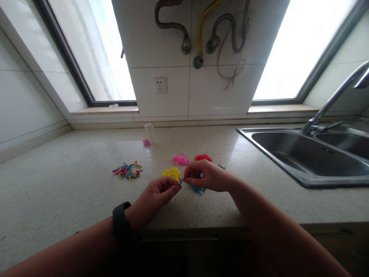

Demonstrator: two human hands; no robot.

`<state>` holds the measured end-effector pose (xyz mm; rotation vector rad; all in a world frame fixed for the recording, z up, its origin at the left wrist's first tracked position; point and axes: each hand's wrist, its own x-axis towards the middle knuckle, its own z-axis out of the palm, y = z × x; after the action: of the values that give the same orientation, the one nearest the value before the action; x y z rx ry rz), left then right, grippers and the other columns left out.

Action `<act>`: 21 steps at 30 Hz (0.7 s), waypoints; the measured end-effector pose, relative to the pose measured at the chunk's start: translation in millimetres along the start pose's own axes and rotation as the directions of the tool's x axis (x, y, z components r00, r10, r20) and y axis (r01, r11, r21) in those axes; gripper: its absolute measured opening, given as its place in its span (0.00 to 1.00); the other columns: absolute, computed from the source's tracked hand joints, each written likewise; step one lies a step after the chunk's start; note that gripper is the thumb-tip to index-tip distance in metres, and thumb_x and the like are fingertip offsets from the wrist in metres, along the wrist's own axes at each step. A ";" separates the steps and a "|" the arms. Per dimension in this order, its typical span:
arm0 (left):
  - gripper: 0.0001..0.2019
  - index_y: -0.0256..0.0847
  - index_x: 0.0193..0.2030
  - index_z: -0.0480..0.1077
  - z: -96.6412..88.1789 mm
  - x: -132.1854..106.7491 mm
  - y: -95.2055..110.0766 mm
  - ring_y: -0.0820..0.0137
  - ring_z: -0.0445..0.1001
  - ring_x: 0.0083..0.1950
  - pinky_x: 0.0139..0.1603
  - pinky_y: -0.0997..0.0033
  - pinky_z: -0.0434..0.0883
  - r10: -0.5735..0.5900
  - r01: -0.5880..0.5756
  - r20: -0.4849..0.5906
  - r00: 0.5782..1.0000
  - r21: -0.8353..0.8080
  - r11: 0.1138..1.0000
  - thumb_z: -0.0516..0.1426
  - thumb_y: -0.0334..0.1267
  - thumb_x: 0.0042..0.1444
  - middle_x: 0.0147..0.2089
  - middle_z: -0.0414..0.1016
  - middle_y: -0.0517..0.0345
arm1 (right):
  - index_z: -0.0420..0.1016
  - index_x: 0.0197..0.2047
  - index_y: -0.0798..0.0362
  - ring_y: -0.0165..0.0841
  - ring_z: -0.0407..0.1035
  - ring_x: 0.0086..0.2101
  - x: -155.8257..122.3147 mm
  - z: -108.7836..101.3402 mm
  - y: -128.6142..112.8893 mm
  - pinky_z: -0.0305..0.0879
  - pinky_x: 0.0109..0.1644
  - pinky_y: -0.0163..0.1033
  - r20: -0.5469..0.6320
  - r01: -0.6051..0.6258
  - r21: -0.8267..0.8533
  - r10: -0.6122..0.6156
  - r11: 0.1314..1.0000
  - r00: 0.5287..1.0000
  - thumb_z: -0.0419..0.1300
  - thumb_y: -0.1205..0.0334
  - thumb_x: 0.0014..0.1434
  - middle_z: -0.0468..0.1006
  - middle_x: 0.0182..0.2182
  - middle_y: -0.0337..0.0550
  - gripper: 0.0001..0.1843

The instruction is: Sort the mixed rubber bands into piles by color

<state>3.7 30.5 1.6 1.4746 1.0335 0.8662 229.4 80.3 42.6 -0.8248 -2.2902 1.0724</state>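
My left hand [161,193], with a dark watch on its wrist, is closed in a pinch on a small blue elastic band [180,182]. Fingertip to fingertip with it, my right hand [206,175] pinches a tiny red or pink elastic band [181,179] that meets the blue one; how they are joined is too small to tell. A pile of yellow bands [171,173] lies just behind my left fingers. Blue bands [197,189] lie under my right hand, partly covered by it. Pink bands [181,159] and red bands [203,157] sit farther back.
On the left of the speckled countertop [86,184] is a pile of multicoloured bands [127,170]. A clear container [149,130] with a pink piece [146,142] at its base stands behind. A few black bands [221,167] show beyond my right hand. A steel sink [276,175] is at right.
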 end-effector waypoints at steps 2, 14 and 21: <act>0.21 0.37 0.40 0.72 -0.2 0.0 -0.2 0.75 0.59 0.28 0.29 0.74 0.57 0.002 -0.002 0.000 1.000 0.006 1.000 0.62 0.55 0.55 0.29 0.66 0.62 | 0.77 0.38 0.57 0.25 0.61 0.25 -1.0 -2.5 -1.5 0.58 0.27 0.31 0.003 -0.003 -0.004 0.003 1.000 1.000 0.63 0.57 0.60 0.70 0.24 0.36 0.10; 0.18 0.37 0.39 0.73 -0.8 -0.8 -0.5 0.73 0.63 0.29 0.30 0.74 0.61 0.032 -0.032 -0.017 0.999 0.022 0.999 0.63 0.52 0.56 0.29 0.70 0.60 | 0.77 0.38 0.57 0.25 0.60 0.25 -8.6 -18.4 5.2 0.56 0.26 0.31 -0.013 0.003 -0.044 -0.003 0.999 1.000 0.64 0.57 0.60 0.70 0.24 0.36 0.10; 0.18 0.37 0.40 0.74 -1.4 -1.1 -1.6 0.73 0.64 0.30 0.31 0.74 0.62 0.041 -0.041 -0.005 0.999 0.047 0.998 0.62 0.53 0.57 0.30 0.70 0.60 | 0.76 0.37 0.55 0.25 0.61 0.26 -14.0 -34.9 13.6 0.58 0.27 0.33 -0.192 -0.003 0.107 0.024 0.994 0.981 0.64 0.54 0.59 0.71 0.26 0.37 0.12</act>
<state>1.8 30.1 0.2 1.5378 1.0371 0.8813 265.7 95.4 49.6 -0.8634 -2.0520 1.0609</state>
